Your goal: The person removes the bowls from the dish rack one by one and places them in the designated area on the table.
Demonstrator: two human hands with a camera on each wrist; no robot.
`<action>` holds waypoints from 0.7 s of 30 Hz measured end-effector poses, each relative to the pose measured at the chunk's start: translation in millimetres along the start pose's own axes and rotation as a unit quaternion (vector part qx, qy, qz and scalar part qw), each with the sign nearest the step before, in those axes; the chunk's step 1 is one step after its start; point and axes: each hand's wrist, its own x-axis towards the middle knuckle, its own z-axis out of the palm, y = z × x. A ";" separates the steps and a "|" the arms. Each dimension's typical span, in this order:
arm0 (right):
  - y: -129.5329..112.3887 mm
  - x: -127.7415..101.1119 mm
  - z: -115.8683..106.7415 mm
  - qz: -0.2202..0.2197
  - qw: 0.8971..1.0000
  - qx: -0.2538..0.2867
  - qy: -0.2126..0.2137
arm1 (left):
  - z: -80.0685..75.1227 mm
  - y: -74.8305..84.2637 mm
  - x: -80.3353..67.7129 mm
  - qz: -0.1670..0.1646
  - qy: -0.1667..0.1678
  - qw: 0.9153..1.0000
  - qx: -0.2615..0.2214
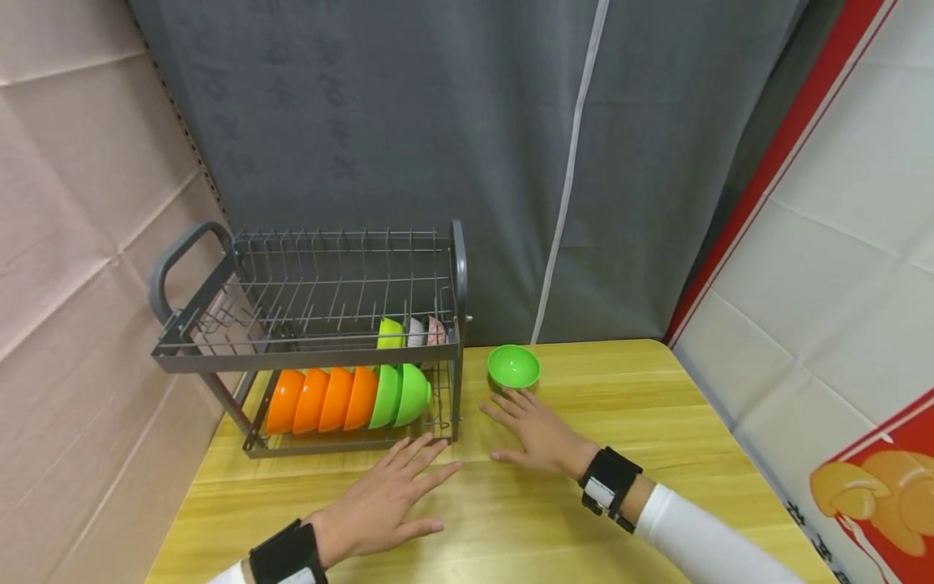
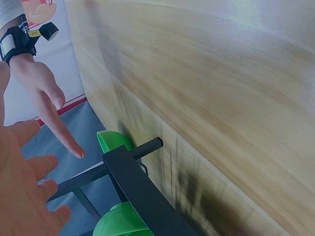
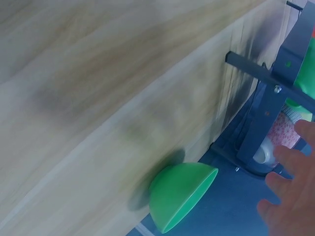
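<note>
L hand [image 2: 22, 182] open nr rack [image 2: 140, 189].

Rack [image 1: 314, 341] left on table [image 1: 657, 422] — bowl [image 1: 514, 366] right of it, hands [image 1: 543, 434] in front.

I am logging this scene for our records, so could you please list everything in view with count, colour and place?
Dish rack: one, grey, two tiers, left on the table.
Orange bowls: four, lower tier, on edge.
Green bowls in rack: two, lower tier, right of the orange ones.
Small items: three, lime, white and pink, upper tier, right end.
Loose green bowl: one, upright, right of the rack.
Table: one, light wood.
Curtain: one, grey, behind.
Left hand: flat on the table.
Right hand: flat, by the loose bowl.
</note>
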 end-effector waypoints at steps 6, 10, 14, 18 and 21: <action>-7.5 -4.6 0.4 -0.006 1.000 -0.002 -0.009 | 0.8 0.7 -0.7 0.004 0.008 1.000 0.003; -15.0 -8.3 -2.9 -0.016 1.000 0.003 -0.010 | 2.2 1.1 -2.0 0.002 0.012 1.000 0.005; -22.8 -11.2 -6.5 -0.031 0.999 0.001 -0.018 | 3.8 1.8 -4.6 -0.003 0.008 1.000 0.003; -28.9 -12.7 -7.8 -0.043 0.999 -0.015 -0.029 | 4.9 1.3 -7.7 -0.006 0.003 1.000 0.000; -32.5 -12.9 -7.5 -0.052 0.998 -0.017 -0.027 | 5.1 -0.8 -11.1 -0.012 -0.004 1.000 -0.005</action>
